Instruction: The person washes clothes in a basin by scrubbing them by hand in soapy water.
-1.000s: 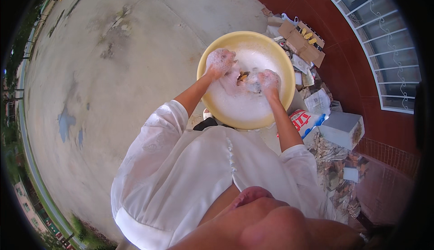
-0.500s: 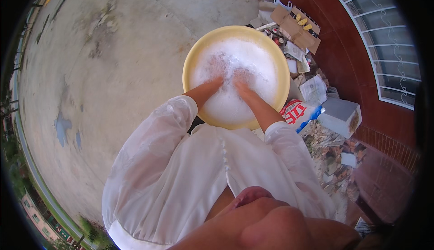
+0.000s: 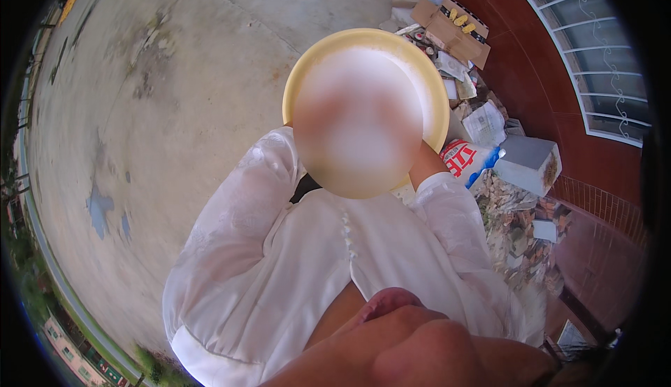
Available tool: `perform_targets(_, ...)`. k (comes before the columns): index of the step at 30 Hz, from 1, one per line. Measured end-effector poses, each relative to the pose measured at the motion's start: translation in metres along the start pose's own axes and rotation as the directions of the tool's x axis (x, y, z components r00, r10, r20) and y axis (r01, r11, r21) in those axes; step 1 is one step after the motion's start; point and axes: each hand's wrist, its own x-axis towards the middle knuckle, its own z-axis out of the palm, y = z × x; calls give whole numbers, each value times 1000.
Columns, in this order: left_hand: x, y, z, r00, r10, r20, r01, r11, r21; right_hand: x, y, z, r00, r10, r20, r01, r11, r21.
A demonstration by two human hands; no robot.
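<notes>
In front of me stands a round yellow basin (image 3: 437,107) holding white suds (image 3: 363,62). A round smear covers most of its inside. Through it, my left hand (image 3: 326,107) shows as a brownish patch on the left of the suds. My right hand (image 3: 393,111) is a similar patch on the right. Both forearms reach over the near part of the basin. The fingers of both hands are blurred out, and whether they hold anything under the foam does not show.
Right of the basin lie a red, white and blue printed bag (image 3: 467,159), a pale block (image 3: 528,165), rubble and papers. An opened cardboard box (image 3: 454,34) with yellow pieces on it is farther back, by a dark red wall (image 3: 535,86). Concrete ground (image 3: 189,93) spreads to the left.
My hands were close together in the middle of the foam; now the blurred patches sit farther apart. My elbows have spread outward. A smear now hides the basin's middle.
</notes>
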Motion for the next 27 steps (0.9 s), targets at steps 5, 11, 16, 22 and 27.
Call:
perform_targets(5, -367, -4, -12, 973, 77, -216, -114, 979, -167, -385, -7, -49, 859, -401, -319, 393, 915, -90)
perform_targets(11, -531, 11, 82, 859, 347, -378, -388, 921, -37, -538, 74, -59, 780, -535, -324, 469, 843, -263)
perform_targets(16, -341, 147, 75, 969, 248, -20, -221, 896, 384, -302, 97, -77, 820, -502, -275, 231, 730, -643)
perform_targets(22, 180, 162, 63, 981, 118, -156, -82, 972, 222, 181, 91, -130, 995, -24, 98, 64, 904, -422)
perform_targets(27, 327, 175, 25, 992, 119, 42, -124, 981, 150, 316, 81, -125, 991, 95, 91, -57, 935, -351)
